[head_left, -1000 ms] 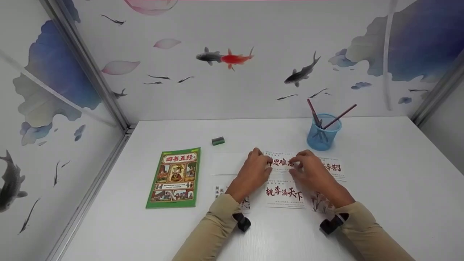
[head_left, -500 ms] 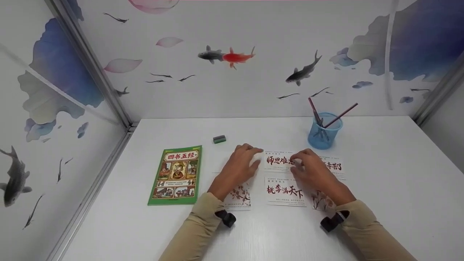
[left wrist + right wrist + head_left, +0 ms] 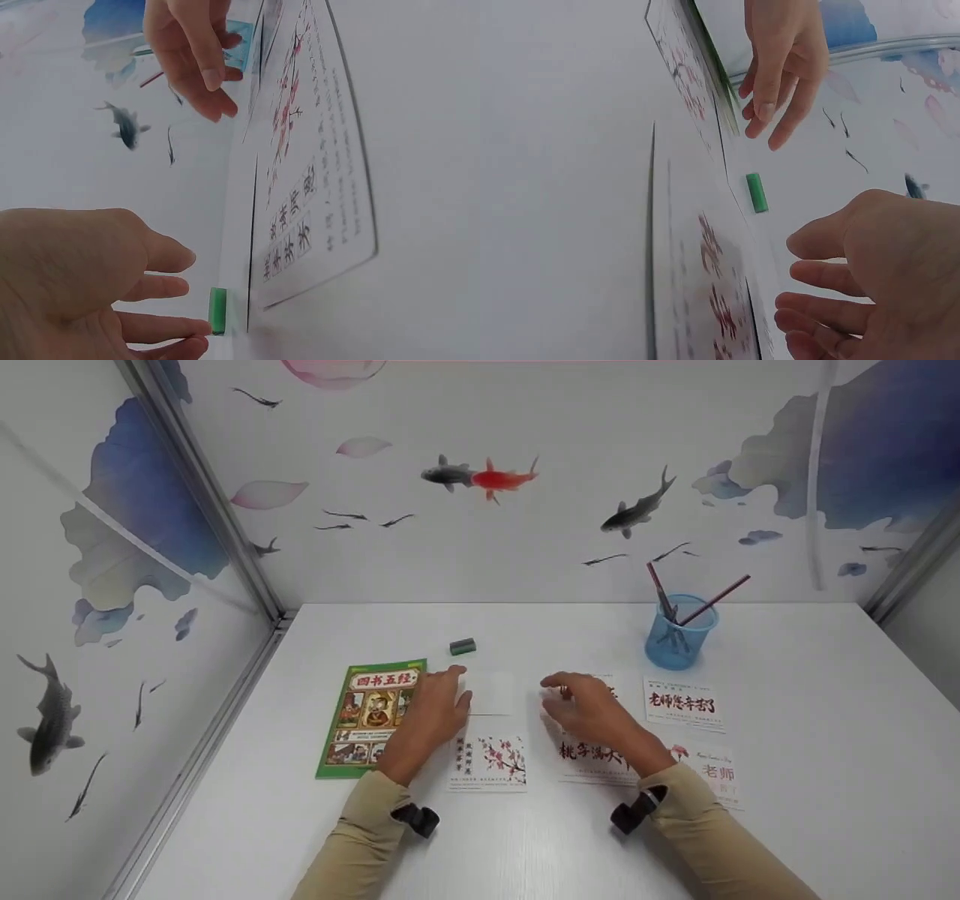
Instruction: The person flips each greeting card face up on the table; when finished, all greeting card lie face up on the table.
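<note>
My left hand [image 3: 429,716] hovers beside the left edge of a blank white card [image 3: 493,694], holding nothing, fingers loosely bent. It overlaps the right side of a green-bordered book [image 3: 367,720] in the head view. My right hand [image 3: 596,716] is empty too, above two cards with red brush lettering; it partly hides the upper card [image 3: 600,682] and the lower card [image 3: 592,771]. Below the blank card lies a blossom-branch card [image 3: 489,763]. In both wrist views, the left hand [image 3: 82,285] and right hand [image 3: 885,277] show bare, parted fingers.
Another red-lettered card [image 3: 684,705] lies at right, above a pink-flower card [image 3: 718,772] partly behind the right sleeve. A small green block [image 3: 463,646] sits behind the blank card. A blue mesh cup [image 3: 679,637] with pencils stands back right, near the fish-patterned wall.
My left hand has left the upper lettered card and moved left past the blank card toward the book. My right hand has shifted left, uncovering the right-hand cards; the view has turned slightly.
</note>
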`<state>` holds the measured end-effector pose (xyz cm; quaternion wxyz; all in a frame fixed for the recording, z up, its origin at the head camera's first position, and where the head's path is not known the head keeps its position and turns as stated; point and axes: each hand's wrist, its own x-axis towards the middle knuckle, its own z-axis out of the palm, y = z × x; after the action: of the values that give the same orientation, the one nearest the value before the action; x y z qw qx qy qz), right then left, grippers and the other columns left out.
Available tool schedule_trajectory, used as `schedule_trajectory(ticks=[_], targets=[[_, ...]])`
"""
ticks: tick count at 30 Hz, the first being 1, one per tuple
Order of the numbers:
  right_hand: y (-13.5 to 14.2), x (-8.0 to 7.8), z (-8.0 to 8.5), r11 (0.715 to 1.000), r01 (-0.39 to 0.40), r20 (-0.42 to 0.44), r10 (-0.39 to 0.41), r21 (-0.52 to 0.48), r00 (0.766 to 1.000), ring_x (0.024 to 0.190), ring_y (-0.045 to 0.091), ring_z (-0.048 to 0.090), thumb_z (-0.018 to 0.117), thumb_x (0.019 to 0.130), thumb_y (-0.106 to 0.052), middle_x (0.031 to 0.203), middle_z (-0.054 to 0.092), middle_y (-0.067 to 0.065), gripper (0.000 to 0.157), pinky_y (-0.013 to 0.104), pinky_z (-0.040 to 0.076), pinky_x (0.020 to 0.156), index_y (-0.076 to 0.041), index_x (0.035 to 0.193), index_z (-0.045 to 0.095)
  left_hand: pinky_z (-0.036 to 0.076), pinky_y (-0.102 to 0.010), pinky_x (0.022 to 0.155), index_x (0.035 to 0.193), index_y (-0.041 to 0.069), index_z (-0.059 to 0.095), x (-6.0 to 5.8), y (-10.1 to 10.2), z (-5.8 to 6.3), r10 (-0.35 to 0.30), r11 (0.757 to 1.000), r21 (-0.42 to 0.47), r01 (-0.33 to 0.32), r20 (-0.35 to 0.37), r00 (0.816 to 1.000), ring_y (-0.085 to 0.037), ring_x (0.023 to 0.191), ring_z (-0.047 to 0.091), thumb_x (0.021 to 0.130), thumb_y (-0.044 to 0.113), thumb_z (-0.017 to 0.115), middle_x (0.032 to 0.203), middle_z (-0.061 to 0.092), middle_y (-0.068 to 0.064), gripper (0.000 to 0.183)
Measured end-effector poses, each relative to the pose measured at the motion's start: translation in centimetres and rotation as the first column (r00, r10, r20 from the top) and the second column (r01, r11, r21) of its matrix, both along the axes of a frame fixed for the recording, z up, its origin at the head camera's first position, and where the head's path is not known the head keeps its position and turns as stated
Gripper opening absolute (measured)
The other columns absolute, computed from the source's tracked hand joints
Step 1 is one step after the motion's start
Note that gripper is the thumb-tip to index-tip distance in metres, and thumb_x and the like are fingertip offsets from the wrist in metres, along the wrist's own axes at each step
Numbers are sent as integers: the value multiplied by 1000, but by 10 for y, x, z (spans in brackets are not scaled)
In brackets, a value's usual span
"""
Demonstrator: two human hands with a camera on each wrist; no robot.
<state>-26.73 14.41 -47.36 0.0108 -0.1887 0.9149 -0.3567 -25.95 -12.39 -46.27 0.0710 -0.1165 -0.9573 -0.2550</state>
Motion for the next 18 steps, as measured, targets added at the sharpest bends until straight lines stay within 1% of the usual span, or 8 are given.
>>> schedule_trajectory(ticks=[3, 5, 9, 11, 12, 14, 18], targets=[[-20, -7, -1, 999, -44, 43, 43, 11, 998, 123, 36, 66, 72, 103, -16, 137, 70, 20, 44, 53, 57, 104, -5, 146, 65, 51, -53, 116, 149, -1, 59, 1, -2, 1, 17, 1000, 13, -18, 43, 999, -39, 134, 68, 109, 15, 65, 140, 71, -25, 44], [-31, -14, -1, 997, -72, 58, 71, 29, 996, 128, 37, 64, 74, 102, -18, 141, 68, 20, 50, 54, 54, 109, -6, 149, 62, 53, -52, 116, 152, 1, 57, 2, -2, 0, 29, 999, 20, -31, 83, 996, -38, 135, 68, 110, 18, 64, 142, 70, -24, 46], [-44, -29, -1, 990, -116, 91, 109, 80, 990, 142, 37, 54, 81, 98, -26, 156, 59, 16, 69, 54, 45, 123, -10, 159, 53, 53, -51, 116, 155, 3, 54, 2, 0, -2, 35, 999, 29, -40, 140, 990, -36, 137, 66, 111, 21, 62, 146, 68, -22, 48], [-47, -35, -2, 984, -137, 97, 126, 112, 987, 148, 38, 48, 84, 95, -30, 163, 54, 14, 77, 56, 38, 128, -10, 161, 49, 52, -51, 117, 155, 2, 54, 3, 1, -3, 29, 999, 36, -35, 147, 989, -37, 138, 65, 111, 21, 62, 146, 67, -22, 48], [-48, -38, -2, 981, -143, 94, 132, 127, 987, 150, 39, 46, 86, 94, -32, 164, 53, 14, 79, 57, 36, 129, -11, 161, 49, 52, -51, 118, 155, 1, 54, 3, 1, -3, 25, 999, 39, -31, 149, 989, -37, 140, 63, 111, 20, 62, 147, 67, -22, 48], [-50, -42, -2, 978, -149, 86, 138, 149, 987, 149, 40, 46, 88, 91, -34, 162, 53, 15, 81, 59, 36, 128, -11, 160, 52, 51, -51, 119, 155, 1, 53, 4, 1, -3, 24, 999, 42, -31, 154, 988, -38, 141, 62, 111, 21, 63, 148, 66, -23, 49], [-51, -45, 1, 978, -138, 96, 124, 154, 988, 139, 40, 51, 93, 85, -36, 149, 57, 19, 82, 61, 43, 119, -15, 156, 57, 49, -52, 120, 153, 0, 55, 4, 0, -4, 17, 999, 43, -23, 145, 989, -39, 143, 60, 109, 20, 65, 149, 65, -23, 49]])
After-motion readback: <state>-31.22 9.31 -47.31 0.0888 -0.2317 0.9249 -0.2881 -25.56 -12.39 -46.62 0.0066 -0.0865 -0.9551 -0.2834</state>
